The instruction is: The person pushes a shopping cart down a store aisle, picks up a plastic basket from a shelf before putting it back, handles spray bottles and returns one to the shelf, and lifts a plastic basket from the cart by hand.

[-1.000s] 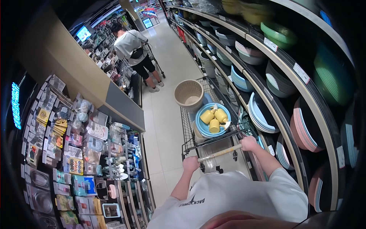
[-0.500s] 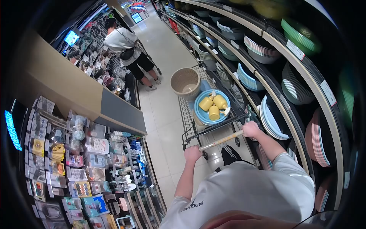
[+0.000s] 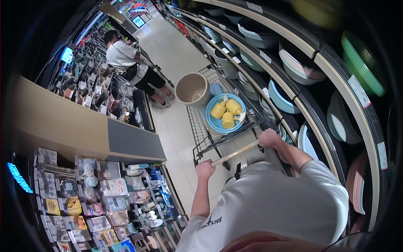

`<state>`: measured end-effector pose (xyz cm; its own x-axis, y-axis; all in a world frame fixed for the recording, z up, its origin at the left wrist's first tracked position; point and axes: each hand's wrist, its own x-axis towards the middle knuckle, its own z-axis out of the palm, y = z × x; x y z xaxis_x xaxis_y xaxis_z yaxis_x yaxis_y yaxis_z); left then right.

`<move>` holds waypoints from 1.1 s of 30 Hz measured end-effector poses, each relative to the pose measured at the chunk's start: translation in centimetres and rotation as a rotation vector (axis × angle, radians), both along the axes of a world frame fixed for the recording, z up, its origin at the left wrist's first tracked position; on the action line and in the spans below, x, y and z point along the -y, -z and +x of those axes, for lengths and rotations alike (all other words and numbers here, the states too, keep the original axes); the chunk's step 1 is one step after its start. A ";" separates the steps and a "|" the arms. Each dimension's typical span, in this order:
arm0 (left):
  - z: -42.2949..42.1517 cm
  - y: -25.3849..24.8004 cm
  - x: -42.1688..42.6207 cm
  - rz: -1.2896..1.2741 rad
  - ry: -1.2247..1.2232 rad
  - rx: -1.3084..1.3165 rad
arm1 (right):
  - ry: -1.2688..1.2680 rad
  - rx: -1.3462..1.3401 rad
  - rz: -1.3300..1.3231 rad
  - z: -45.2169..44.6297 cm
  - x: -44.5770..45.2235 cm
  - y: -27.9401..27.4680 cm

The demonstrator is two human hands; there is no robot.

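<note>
**Two hands on the cart bar, yellow bottles riding in a blue basin**

The left hand is wrapped around the left end of a pale tan, straight push bar; the right hand is closed around its right end. The wide grip probably lets both arms share the steering of the black wire-mesh shopping cart.

In the cart's near part sits a light-blue, round plastic basin, with three yellow bottles clustered inside. Its raised rim likely keeps these small, rounded pieces from rolling loose. Beyond it, toward the cart's far left, stands a beige, round, open-topped bin, mouth up, perhaps set there because it is too bulky to share the near end.

The fingers' undersides are hidden beneath the bar. A smooth blue object between bin and basin is mostly covered, so its shape is unclear. Whether the basin is single or nested, and what supports it, cannot be told. One bottle shows a white nozzle; the other tops are hard to make out. Stacked plastic basins on the right-hand shelves fade into the dark edge of the view.
</note>
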<state>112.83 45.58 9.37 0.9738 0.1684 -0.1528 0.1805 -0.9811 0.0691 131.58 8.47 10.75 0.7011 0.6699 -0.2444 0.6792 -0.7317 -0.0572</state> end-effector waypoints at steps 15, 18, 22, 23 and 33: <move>21.9 -0.3 -12.7 -0.056 0.016 0.080 | 0.066 0.033 0.026 21.3 -12.6 -2.1; 26.1 -0.7 -14.9 -0.091 0.021 0.084 | 0.069 0.089 0.061 25.3 -14.7 -2.1; 31.9 -1.0 -18.2 -0.092 0.045 0.000 | 0.034 0.087 0.035 30.7 -18.3 -2.4; 33.3 -1.1 -19.2 -0.087 0.042 0.000 | 0.048 0.079 0.019 32.0 -19.2 -2.7; 45.5 -2.7 -27.0 -0.086 0.040 0.015 | 0.115 0.051 0.005 43.8 -27.1 -3.7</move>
